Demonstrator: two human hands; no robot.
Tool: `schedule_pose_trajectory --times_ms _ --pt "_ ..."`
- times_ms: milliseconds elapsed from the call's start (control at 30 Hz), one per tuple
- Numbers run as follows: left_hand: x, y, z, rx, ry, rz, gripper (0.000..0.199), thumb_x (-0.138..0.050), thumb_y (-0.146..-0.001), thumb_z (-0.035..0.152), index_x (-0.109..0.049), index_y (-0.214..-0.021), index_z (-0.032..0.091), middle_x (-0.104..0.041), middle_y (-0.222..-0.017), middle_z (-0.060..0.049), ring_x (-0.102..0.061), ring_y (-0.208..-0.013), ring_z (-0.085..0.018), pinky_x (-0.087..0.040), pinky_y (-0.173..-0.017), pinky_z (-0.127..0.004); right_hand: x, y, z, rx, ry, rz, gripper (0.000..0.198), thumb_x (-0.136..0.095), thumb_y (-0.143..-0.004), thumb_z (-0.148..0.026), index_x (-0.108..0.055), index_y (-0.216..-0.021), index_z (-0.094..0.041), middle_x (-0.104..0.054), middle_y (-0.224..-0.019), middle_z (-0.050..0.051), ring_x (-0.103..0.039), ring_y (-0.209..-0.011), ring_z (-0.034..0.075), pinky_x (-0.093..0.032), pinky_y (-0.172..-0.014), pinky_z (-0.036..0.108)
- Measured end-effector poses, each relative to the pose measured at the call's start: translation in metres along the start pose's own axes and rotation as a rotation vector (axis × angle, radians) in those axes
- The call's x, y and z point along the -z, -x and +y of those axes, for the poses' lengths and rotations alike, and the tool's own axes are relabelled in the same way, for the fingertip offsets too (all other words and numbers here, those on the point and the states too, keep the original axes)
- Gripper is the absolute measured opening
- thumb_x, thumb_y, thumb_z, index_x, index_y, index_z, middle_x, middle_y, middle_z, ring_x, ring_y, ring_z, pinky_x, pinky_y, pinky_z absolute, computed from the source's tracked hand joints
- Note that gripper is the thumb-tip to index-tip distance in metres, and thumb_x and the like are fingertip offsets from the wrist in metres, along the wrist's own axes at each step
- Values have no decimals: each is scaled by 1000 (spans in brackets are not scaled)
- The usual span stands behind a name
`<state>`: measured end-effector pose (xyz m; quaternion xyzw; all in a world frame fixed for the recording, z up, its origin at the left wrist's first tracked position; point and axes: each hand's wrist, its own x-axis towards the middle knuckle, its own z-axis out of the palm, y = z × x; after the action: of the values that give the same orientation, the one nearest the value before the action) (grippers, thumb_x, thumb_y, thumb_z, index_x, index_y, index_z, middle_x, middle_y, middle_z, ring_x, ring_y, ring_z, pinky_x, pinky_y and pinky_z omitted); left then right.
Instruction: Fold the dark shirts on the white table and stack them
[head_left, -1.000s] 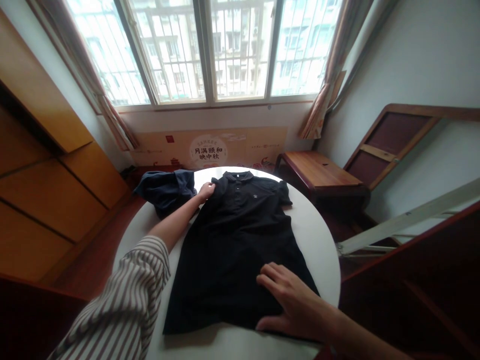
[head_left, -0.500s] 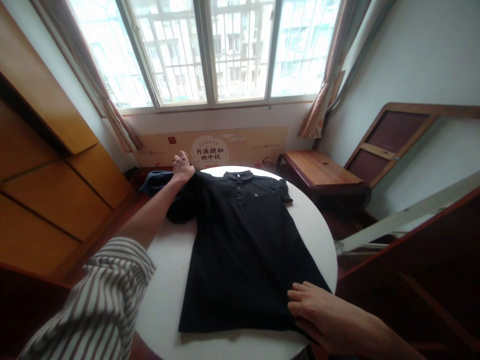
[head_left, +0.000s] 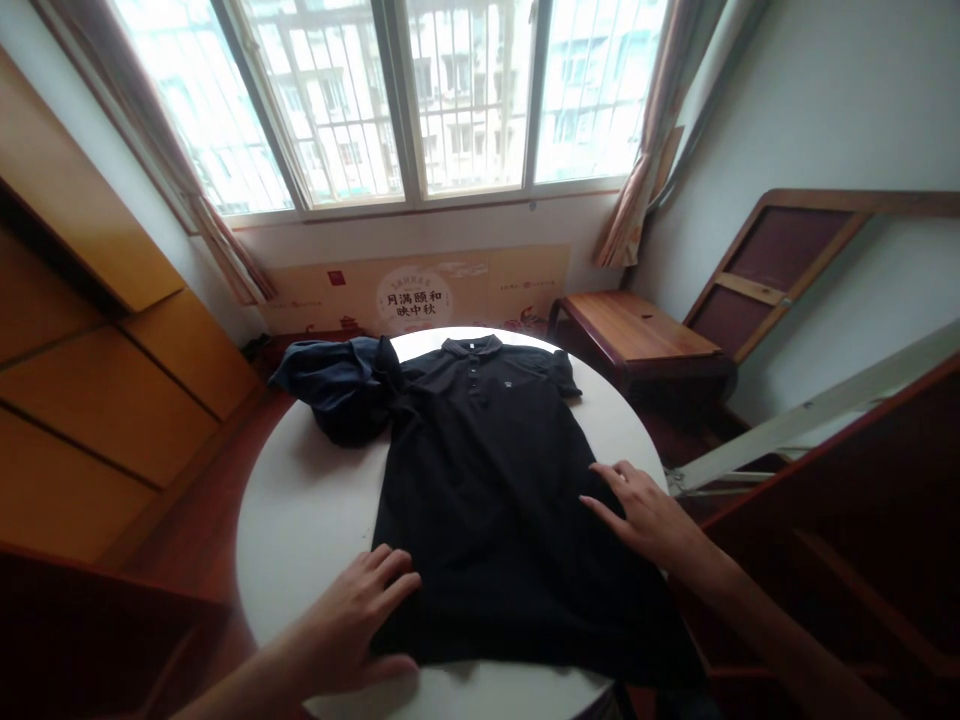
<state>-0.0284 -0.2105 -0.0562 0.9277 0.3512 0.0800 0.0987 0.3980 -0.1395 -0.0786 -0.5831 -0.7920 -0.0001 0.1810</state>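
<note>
A black polo shirt (head_left: 487, 480) lies spread front side up, its collar toward the window and its hem near me. My left hand (head_left: 367, 610) is at the shirt's lower left edge, fingers slightly bent on the cloth and thumb apart near the hem. On the right side edge, my right hand (head_left: 634, 505) rests open, thumb and fingers apart. A bunched dark blue garment (head_left: 330, 385) lies beside the shirt's left shoulder, overlapping the left sleeve area.
The round white table (head_left: 281, 520) bears the clothes. Beyond it on the right stands a low wooden table (head_left: 637, 330). Wooden cabinets (head_left: 82, 400) line the left, a barred window (head_left: 450, 100) is ahead, and a pale metal bar (head_left: 810, 420) slants in from the right.
My left hand has left the shirt's left shoulder and come back to the lower left edge. My right hand has moved up the right side, and the lower right hem now spreads farther right.
</note>
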Motion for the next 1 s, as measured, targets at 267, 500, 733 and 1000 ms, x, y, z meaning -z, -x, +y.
schedule_pose_trajectory --times_ms 267,500,733,1000 --pt "-12 33 -1 138 11 -168 31 -55 -71 3 -57 -96 20 -66 -92 -5 -63 -83 -22 -50 -75 -31 -28 9 11 -94 -65 -107 47 -38 -91 -22 -50 -136 -16 -70 -114 15 -71 -93 28 -53 -82 38" --pt "47 -20 -10 -7 10 -198 24 -51 -97 34 -58 -78 21 -63 -74 -1 -59 -66 -16 -44 -66 -29 14 -64 41 -238 -290 -141 30 -57 -87 -44 -66 -100 -18 -69 -74 5 -66 -66 19 -49 -64 26" --pt "13 -164 -60 42 -14 134 35 -41 -101 45 -65 -109 20 -66 -115 -9 -63 -107 -22 -48 -95 -35 3 -211 78 -735 -356 -17 49 -76 -76 -47 -64 -101 -7 -70 -98 18 -68 -85 24 -52 -65 27" --pt "-44 -181 -86 201 -43 112 61 -37 -98 59 -41 -148 25 -30 -160 -8 -24 -148 -29 -22 -118 -55 -35 -252 93 -782 -386 -34 42 -84 -67 -33 -65 -93 -6 -69 -89 17 -67 -86 27 -54 -69 32"
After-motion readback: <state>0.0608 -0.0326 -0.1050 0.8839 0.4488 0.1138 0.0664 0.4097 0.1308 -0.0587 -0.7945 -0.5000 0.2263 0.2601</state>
